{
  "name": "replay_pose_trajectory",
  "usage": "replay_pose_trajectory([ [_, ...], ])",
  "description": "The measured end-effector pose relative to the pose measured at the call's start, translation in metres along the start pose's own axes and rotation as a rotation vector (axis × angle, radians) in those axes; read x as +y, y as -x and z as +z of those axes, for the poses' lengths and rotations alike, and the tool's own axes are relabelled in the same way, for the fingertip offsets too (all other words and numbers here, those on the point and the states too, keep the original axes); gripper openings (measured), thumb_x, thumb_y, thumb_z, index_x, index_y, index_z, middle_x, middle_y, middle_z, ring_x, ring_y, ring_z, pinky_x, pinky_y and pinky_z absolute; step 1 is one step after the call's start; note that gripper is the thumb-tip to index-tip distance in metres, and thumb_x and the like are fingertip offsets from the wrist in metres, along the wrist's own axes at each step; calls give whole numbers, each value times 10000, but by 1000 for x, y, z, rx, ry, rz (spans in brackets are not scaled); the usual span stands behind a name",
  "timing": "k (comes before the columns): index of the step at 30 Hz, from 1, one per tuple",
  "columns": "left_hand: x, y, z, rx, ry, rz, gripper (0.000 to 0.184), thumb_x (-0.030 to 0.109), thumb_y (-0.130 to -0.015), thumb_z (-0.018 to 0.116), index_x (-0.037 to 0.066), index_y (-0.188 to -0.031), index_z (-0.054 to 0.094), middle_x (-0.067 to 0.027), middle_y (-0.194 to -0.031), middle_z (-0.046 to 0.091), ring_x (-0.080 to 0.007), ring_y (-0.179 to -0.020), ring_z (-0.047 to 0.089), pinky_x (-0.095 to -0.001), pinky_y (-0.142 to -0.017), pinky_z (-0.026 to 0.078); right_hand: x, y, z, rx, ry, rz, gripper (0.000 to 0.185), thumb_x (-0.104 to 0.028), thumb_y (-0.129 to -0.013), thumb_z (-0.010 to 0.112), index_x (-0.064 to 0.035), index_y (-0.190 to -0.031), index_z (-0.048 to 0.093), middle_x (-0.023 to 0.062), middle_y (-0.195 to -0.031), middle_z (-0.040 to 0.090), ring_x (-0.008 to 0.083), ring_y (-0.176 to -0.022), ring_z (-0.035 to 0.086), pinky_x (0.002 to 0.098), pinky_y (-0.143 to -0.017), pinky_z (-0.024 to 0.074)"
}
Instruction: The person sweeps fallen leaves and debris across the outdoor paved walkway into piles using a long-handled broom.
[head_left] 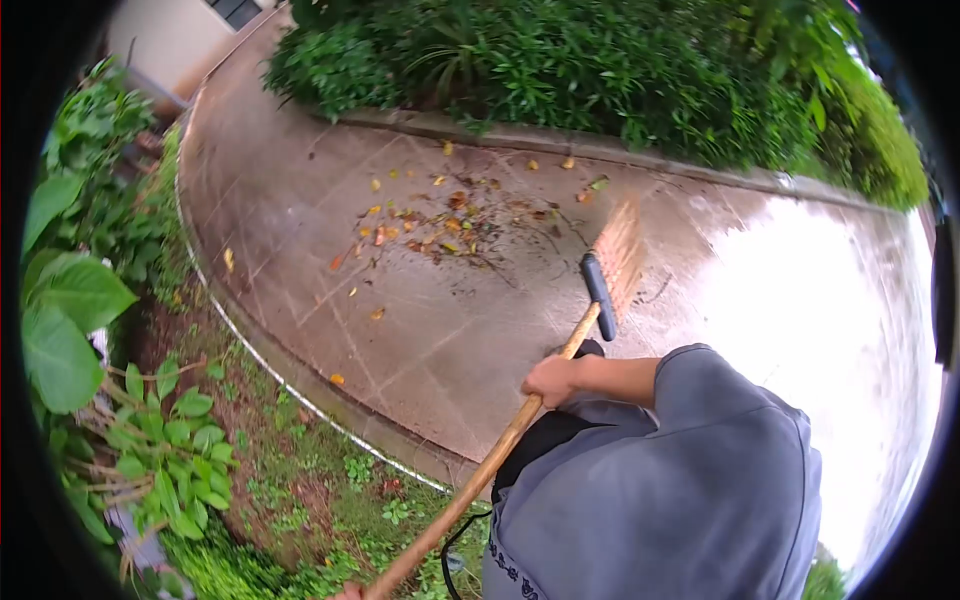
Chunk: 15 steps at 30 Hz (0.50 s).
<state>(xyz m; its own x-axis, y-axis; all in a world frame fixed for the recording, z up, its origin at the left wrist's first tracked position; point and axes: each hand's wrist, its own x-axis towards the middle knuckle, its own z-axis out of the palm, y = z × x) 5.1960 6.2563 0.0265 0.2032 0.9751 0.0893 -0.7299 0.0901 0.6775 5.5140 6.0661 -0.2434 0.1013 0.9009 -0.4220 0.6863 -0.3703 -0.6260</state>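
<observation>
A broom with a long wooden handle (478, 478) runs from the lower left up to the middle of the view. A dark grey block (598, 296) joins the handle to fanned, tan bristles (622, 255), which look blurred on the pavement. My right hand (552, 380) is closed round the handle not far below the block. Only a small part of my left hand (350, 592) shows at the bottom edge, at the handle's upper part. Left of the bristles lies a loose scatter of yellow and brown leaves (450, 225) with thin twigs.
The paved path (400, 330) curves between a low kerb (560, 140) with dense green shrubs (600, 80) and a white-edged border (330, 425). Large-leaved plants (80, 290) grow on the left. A pale wall (170, 45) stands at the upper left. Bright glare covers the path's right side.
</observation>
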Motion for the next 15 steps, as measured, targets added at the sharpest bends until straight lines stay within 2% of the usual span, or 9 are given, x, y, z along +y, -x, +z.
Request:
replay_pose_trajectory([
  [1, -25, -16, 11, -12, -257, -57, 325, 357, -965, 403, 137, -726, 407, 58, -449, 303, -73, -353, 269, -203, -384, 294, 19, 24, 7, 49, -26, 104, 199, -168, -635, 578, -91, -811, 629, 174, -784, 635, 381, -804, 616, 484, -675, 486],
  [2, -50, -45, -3, -348, -118, -254, 383, 415, -976, 326, 147, -712, 398, 49, -433, 330, -52, -339, 293, -202, -342, 289, 34, 54, 14, 166, -120, 233, 197, -184, -658, 583, -97, -830, 626, 167, -799, 638, 367, -831, 618, 484, -690, 485],
  [4, -120, -51, 27, -474, 21, -429, 368, 363, -991, 311, 142, -711, 401, 55, -426, 314, -44, -341, 269, -205, -360, 252, 69, 97, 52, 405, -186, 504, 215, -196, -677, 600, -80, -857, 592, 152, -840, 620, 352, -881, 589, 470, -763, 446],
  [7, -200, -30, 75, -611, -20, -602, 329, 357, -984, 348, 137, -753, 429, 54, -436, 337, -62, -348, 277, -225, -409, 250, 82, 136, 126, 1123, -306, 1254, 168, -153, -755, 591, -61, -894, 567, 185, -1040, 545, 369, -1004, 490, 452, -836, 423],
  [9, -233, -10, 87, -638, -69, -715, 308, 330, -989, 341, 136, -758, 403, 60, -434, 283, -66, -365, 247, -250, -482, 294, 59, 159, 118, 1437, -2057, 1323, 494, -236, -846, 519, 4, -1257, 389, 236, -1347, 340, 320, -1137, 459, 447, -875, 451],
  [10, -243, -2, 91, -664, -136, -726, 292, 317, -981, 363, 130, -759, 387, 52, -436, 275, -72, -372, 254, -265, -491, 306, 68, 148, 140, 1656, -2619, 928, 629, -265, -861, 479, 22, -1349, 206, 249, -1364, 275, 362, -1112, 455, 464, -835, 480],
  [12, -254, -3, 90, -727, -203, -779, 276, 294, -970, 381, 124, -753, 377, 47, -431, 278, -78, -362, 258, -269, -483, 311, 92, 111, 162, 1480, -2586, 1115, 621, -213, -839, 505, 39, -1314, 193, 221, -1223, 363, 330, -928, 500, 422, -711, 509],
  [14, -254, -33, 85, -747, -215, -768, 271, 286, -967, 382, 123, -750, 372, 46, -428, 281, -80, -355, 258, -270, -475, 309, 109, 56, 163, 1439, -2407, 1531, 586, -191, -853, 448, -20, -1365, 220, 214, -1127, 430, 324, -841, 531, 440, -711, 499],
  [15, -253, -51, 85, -763, -214, -755, 266, 277, -963, 382, 122, -748, 368, 46, -424, 284, -81, -348, 257, -271, -466, 306, 111, 30, 154, 1372, -2297, 1558, 438, -153, -844, 454, 46, -1231, 403, 200, -971, 483, 293, -719, 536, 409, -628, 499],
])
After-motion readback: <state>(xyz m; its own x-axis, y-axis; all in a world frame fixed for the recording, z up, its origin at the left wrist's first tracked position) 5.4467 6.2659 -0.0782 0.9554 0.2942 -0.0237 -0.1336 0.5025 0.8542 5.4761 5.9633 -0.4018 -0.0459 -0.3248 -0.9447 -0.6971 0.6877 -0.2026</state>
